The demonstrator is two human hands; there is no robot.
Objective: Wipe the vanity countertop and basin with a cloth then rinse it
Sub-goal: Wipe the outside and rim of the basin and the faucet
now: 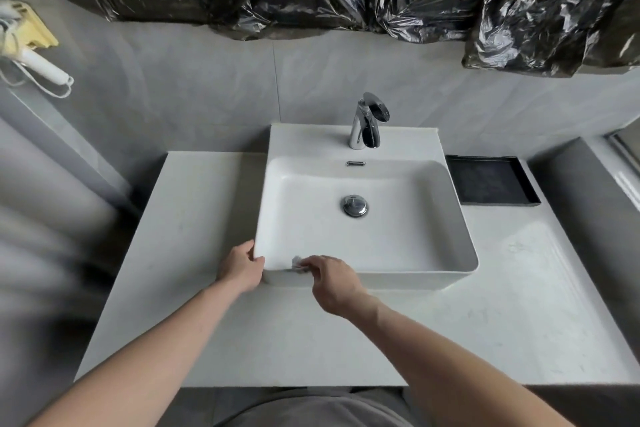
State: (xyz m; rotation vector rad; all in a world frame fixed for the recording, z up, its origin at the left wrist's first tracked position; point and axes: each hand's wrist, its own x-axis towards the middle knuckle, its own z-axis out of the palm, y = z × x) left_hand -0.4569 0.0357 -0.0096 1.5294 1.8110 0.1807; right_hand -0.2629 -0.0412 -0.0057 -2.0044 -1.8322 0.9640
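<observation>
At the far left, off the countertop (194, 253), a pale tool with a yellow head (31, 35) hangs on the wall and plays no part here; the countertop's left stretch looks dull and faintly smudged, so I judge it not yet clearly wiped, though the blur at that edge makes this uncertain; the left hand (242, 270) rests on the near-left corner of the basin (415, 239), fingers spread and curled over the rim, bracing it and holding nothing; just beside it, the right hand (334, 282) has its fingertips pinched together on a small grey-white cloth (298, 263), pressed against the basin's near rim close to that same corner; only a scrap of the cloth shows past the fingers; the work appears to be in the wiping stage, on the rim; the bowl around the drain plug (355, 205) looks dry, and the faucet (367, 121) at the far edge runs no water, so rinsing is left; further right, a black tray (491, 180) sits at the countertop's far-right corner, and the right stretch shows faint streaks.
</observation>
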